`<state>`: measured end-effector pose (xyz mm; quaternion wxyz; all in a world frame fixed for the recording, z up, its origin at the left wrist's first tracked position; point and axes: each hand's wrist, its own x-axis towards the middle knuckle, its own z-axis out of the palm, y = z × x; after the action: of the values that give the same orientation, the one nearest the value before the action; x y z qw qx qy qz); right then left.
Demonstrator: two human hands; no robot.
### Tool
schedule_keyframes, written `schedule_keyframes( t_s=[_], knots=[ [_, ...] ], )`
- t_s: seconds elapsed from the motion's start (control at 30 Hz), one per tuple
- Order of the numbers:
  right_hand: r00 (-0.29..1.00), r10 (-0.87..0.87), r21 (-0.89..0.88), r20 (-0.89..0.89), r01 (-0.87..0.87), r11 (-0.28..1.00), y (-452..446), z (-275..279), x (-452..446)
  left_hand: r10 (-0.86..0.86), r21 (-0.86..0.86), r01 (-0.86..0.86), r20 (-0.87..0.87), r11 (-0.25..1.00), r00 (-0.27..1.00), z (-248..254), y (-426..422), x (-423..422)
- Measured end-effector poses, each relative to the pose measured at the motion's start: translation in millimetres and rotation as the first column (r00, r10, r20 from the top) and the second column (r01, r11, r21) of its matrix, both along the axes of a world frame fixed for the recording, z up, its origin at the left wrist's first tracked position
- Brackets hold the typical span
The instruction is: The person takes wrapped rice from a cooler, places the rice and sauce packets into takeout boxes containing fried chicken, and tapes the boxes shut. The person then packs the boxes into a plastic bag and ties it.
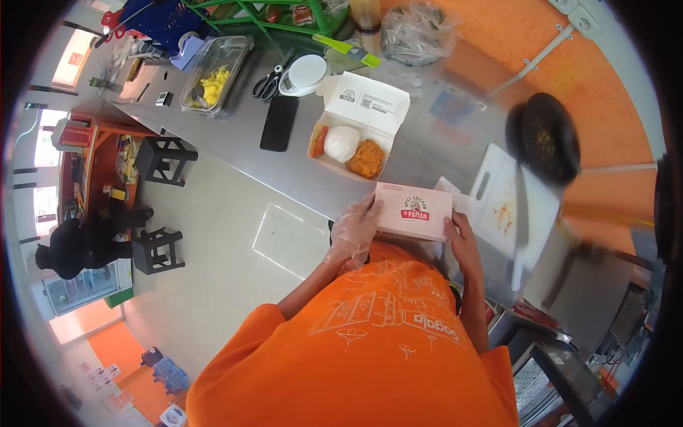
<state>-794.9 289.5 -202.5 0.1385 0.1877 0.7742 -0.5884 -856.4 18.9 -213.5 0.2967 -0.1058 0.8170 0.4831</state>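
Steel desk (435, 151) runs across the scene. White chopping board (491, 212), 3 o'clock from the held carton. Black pan (553, 134) at 2, slightly blurred. Food box (388, 108), lid up, on desk at 11. Printed carton (398, 196) held before the torso by the desk's near edge, logo up; latch state can't be told. Knife (521, 213) lies along the board, handle toward 6. Left hand (351, 229), in a clear loose glove, fingers gripping the carton's 9 o'clock end; right hand (462, 238), fingers grasping at 4. Rice mound (341, 144) and fried chicken (366, 159) sit uncovered in the box.

Risks: slack glove film could slip, likely dropping the carton floorward; hard squeezing may buckle thin card; a right-arm swing toward 3 could knock the knife.
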Motion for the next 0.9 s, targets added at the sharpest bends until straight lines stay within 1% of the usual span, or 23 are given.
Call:
schedule_keyframes(
  t_s=[0.03,0.1,0.13,0.17,0.23,0.27,0.33,0.37,0.4,0.43,0.47,0.5,0.53,0.57,0.6,0.63,0.67,0.7,0.73,0.8,0.83,0.9],
  knots=[
    [1.000,-0.002,-0.001,0.005,0.002,1.000,0,0,1,0.031,0.021,-0.031,-0.003,0.999,0.999,6,1,-2],
    [0.999,0.024,0.023,-0.029,-0.023,0.999,1,-1,0,0.036,0.194,-0.047,0.061,0.980,0.997,23,2,-9],
    [0.999,0.018,0.026,-0.026,-0.017,1.000,1,-1,0,0.030,0.197,-0.042,0.064,0.979,0.997,17,0,-7],
    [0.999,0.017,0.013,-0.030,-0.017,1.000,1,-1,-1,0.000,0.189,0.002,-0.012,0.982,1.000,5,-3,-4],
    [0.999,0.012,0.001,-0.031,-0.012,1.000,1,-1,-1,-0.034,0.178,0.049,-0.085,0.983,0.996,1,-3,2],
    [0.999,0.036,-0.026,-0.008,-0.036,0.999,1,-3,-1,-0.016,0.123,0.038,-0.178,0.992,0.984,0,-2,6],
    [0.998,0.054,-0.053,0.014,-0.053,0.997,1,-7,0,-0.008,0.072,0.029,-0.271,0.997,0.963,12,2,4],
    [0.980,0.129,0.157,-0.153,-0.105,0.982,0,-9,1,-0.110,-0.019,0.109,-0.313,0.994,0.943,20,1,2],
    [0.927,0.233,0.365,-0.294,-0.117,0.924,-4,-6,2,-0.213,-0.113,0.185,-0.344,0.976,0.915,26,-1,-1],
    [0.931,0.227,0.364,-0.287,-0.113,0.925,-3,-1,2,-0.219,-0.112,0.192,-0.337,0.975,0.915,21,-5,-2],
    [0.868,0.419,0.558,-0.268,-0.214,0.802,1,7,-1,-0.338,-0.160,0.299,-0.487,0.941,0.805,12,-9,-3],
    [0.780,0.592,0.724,-0.205,-0.285,0.628,3,16,-4,-0.439,-0.223,0.389,-0.614,0.894,0.656,6,-13,-6],
    [0.774,0.611,0.707,-0.168,-0.337,0.622,4,20,-5,-0.442,-0.221,0.394,-0.613,0.892,0.655,14,-13,-12],
    [0.776,0.608,0.708,-0.166,-0.335,0.621,5,23,-7,-0.609,-0.339,0.515,-0.555,0.788,0.567,23,-13,-20],
    [0.677,0.728,0.767,-0.103,-0.413,0.492,6,25,-10,-0.751,-0.443,0.614,-0.477,0.654,0.456,29,-13,-25],
    [0.562,0.826,0.812,-0.029,-0.469,0.348,7,26,-12,-0.750,-0.442,0.614,-0.480,0.654,0.455,29,-14,-28],
    [0.565,0.825,0.813,-0.028,-0.468,0.348,7,24,-12,-0.779,-0.478,0.624,-0.474,0.619,0.410,28,-16,-29],
    [0.540,0.841,0.835,-0.029,-0.449,0.317,7,18,-11,-0.806,-0.513,0.631,-0.467,0.582,0.364,29,-17,-31],
    [0.513,0.858,0.857,-0.027,-0.430,0.284,6,14,-11,-0.806,-0.511,0.633,-0.470,0.582,0.361,29,-18,-34],
    [0.504,0.863,0.873,-0.045,-0.400,0.279,6,8,-10,-0.834,-0.574,0.631,-0.497,0.522,0.238,30,-18,-39],
    [0.491,0.869,0.888,-0.067,-0.367,0.276,6,5,-9,-0.833,-0.571,0.632,-0.499,0.524,0.241,26,-19,-40],
    [0.489,0.868,0.886,-0.089,-0.360,0.294,5,-3,-8,-0.860,-0.623,0.638,-0.494,0.452,0.128,17,-21,-44]
  ],
)
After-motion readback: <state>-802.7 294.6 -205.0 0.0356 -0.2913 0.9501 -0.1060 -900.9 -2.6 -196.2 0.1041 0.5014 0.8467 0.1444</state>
